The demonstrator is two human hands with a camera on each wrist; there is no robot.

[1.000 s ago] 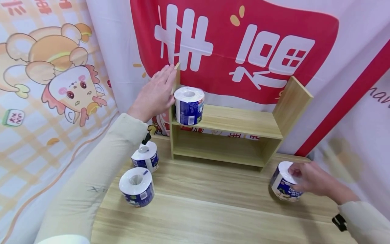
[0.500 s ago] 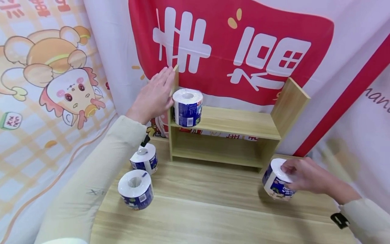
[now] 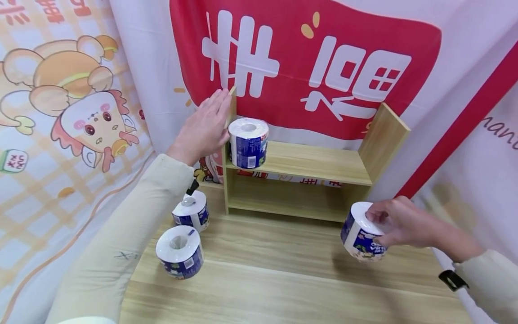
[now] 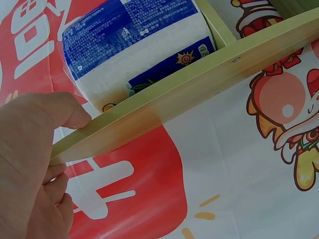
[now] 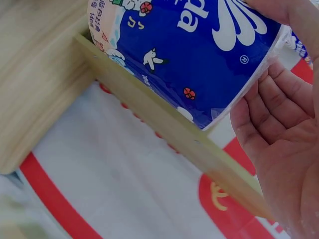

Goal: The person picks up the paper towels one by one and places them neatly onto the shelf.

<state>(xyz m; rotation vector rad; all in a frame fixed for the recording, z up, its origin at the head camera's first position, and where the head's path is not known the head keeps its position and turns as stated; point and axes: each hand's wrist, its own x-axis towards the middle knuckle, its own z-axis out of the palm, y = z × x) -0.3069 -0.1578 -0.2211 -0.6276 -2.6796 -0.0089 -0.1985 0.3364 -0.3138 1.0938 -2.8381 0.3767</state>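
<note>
My left hand (image 3: 204, 128) holds the upper left side panel (image 4: 124, 130) of a small wooden shelf (image 3: 319, 163), the thumb on its inner face and the fingers behind. Right beside that panel, a toilet paper roll (image 3: 247, 150) in blue and white wrapping stands upright on the upper board. At the shelf's right front, my right hand (image 3: 413, 225) grips another toilet paper roll (image 3: 362, 243) by its top, fingertips at the core hole and thumb on the side. This roll tilts slightly, with a shadow on the table under it. It overlaps the shelf's right panel in the head view.
Two more toilet paper rolls, one at the back (image 3: 196, 218) and one nearer (image 3: 182, 265), stand on the wooden table (image 3: 275, 288) left of the shelf. A printed cloth backdrop (image 3: 283, 108) hangs close behind the shelf, and a patterned cloth (image 3: 81, 175) borders the left.
My right hand has carried its roll leftward and slightly up, toward the shelf. The left hand stays on the side panel; the other rolls keep their places.
</note>
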